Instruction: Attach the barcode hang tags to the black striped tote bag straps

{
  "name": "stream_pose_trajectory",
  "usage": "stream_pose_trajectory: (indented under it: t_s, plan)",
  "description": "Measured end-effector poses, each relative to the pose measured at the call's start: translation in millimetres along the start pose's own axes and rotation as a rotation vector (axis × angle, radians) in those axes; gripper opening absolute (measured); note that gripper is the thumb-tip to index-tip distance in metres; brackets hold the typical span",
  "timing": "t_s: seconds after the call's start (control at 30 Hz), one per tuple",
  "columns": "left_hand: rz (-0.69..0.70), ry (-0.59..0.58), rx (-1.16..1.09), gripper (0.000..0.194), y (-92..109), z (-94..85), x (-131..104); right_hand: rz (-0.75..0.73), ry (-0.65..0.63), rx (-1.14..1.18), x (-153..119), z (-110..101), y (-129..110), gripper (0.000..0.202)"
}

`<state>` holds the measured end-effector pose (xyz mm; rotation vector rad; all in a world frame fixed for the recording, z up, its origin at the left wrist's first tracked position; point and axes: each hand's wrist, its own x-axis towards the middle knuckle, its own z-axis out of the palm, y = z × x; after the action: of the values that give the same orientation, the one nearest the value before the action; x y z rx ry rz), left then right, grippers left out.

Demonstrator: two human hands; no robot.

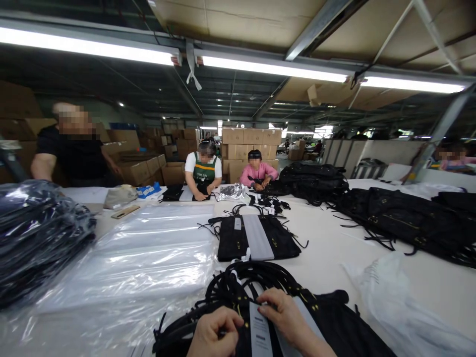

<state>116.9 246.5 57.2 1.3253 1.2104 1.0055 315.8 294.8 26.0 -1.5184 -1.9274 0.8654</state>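
Black bags with looped straps (345,322) lie in a pile at the bottom centre, close to the camera. On them is a white printed label (260,329). My right hand (284,315) pinches the label's top edge between thumb and fingers. To the label's left, my left hand (217,331) has its fingers curled together over the bags; whatever they hold, if anything, is too small to name. Beyond the pile lies a flat black bag (230,240) with a grey band across it and a small tag.
Clear plastic sheets (156,248) cover the table's left middle, beside wrapped black goods (37,238). Black bags (409,213) are heaped at right, crumpled plastic (401,297) nearer. Two people (203,173) work across the table; another stands at left.
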Motion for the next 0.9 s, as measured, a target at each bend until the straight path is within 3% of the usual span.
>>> stream_pose_trajectory:
  t_s: [0.1, 0.23, 0.37, 0.7, 0.9]
  plan:
    - [-0.121, 0.018, -0.168, 0.014, 5.3, 5.4, 3.0, -0.008, -0.015, -0.022, 3.6, -0.2, 0.0, 0.013]
    - [-0.097, 0.09, -0.241, 0.019, 10.0, 10.8, 11.1, -0.084, -0.042, -0.035, 4.8, -4.4, 0.9, 0.015]
    - [-0.101, 0.12, -0.163, 0.017, 11.1, 16.0, 22.6, -0.173, -0.107, -0.045, 3.9, -10.4, 1.8, 0.016]
    - [-0.063, 0.028, 0.092, 0.011, 9.2, 29.4, 43.6, -0.304, 0.013, -0.043, -3.6, -17.5, -9.9, 0.018]
    - [-0.09, -0.107, 0.169, 0.011, 14.5, 34.1, 40.7, -0.192, 0.037, 0.178, -18.4, -21.6, -27.3, 0.008]
